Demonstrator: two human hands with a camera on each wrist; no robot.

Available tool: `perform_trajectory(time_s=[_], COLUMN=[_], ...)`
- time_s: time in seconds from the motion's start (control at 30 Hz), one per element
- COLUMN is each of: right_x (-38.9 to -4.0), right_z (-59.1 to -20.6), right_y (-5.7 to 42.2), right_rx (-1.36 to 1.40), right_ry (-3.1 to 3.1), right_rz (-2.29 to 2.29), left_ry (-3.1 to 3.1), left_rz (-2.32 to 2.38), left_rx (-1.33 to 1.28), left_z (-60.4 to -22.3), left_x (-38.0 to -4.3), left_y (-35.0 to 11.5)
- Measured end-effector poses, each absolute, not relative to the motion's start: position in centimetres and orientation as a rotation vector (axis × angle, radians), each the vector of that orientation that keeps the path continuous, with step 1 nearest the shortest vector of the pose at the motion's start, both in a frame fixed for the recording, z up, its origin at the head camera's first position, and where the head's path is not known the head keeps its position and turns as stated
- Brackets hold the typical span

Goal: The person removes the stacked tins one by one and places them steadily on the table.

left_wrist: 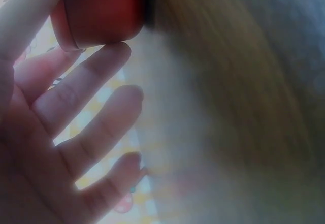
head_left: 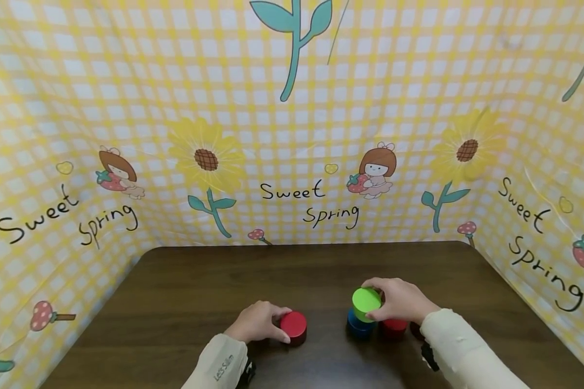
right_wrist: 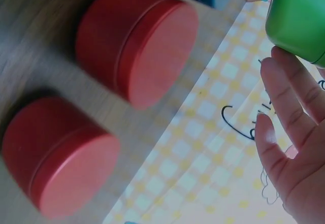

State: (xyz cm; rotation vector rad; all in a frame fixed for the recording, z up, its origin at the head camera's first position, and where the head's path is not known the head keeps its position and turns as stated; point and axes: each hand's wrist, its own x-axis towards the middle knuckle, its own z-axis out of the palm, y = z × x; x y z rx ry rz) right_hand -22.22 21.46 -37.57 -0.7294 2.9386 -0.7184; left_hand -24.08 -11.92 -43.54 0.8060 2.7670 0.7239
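Observation:
My left hand [head_left: 257,322] pinches a round red tin [head_left: 294,326] between thumb and fingers, low over the brown table. In the left wrist view, the other fingers [left_wrist: 101,127] stretch out below the tin. My right hand [head_left: 402,300] grips a bright green tin [head_left: 366,303] by its sides. Directly under it is a blue tin [head_left: 359,327], which the green one partly overlaps in the head view. Two more red tins, a nearer one [right_wrist: 137,43] and another [right_wrist: 66,155], stand beside the blue tin, partly hidden by my right hand and sleeve in the head view.
The dark wooden table [head_left: 214,281] has rounded far corners. A yellow checked cloth [head_left: 292,135] with flowers and lettering hangs behind it and along both sides.

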Motion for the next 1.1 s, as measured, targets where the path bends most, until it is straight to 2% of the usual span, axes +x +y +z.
perform_trajectory(time_s=[1.1], right_x=[-20.8], right_z=[-37.0], right_y=[26.4], right_rx=[-0.578], right_ry=[3.011], right_rz=[-0.644], left_ry=[2.741], left_rz=[0.727], left_rx=[0.779], left_z=[-43.4], left_x=[-24.1], left_y=[-12.0])
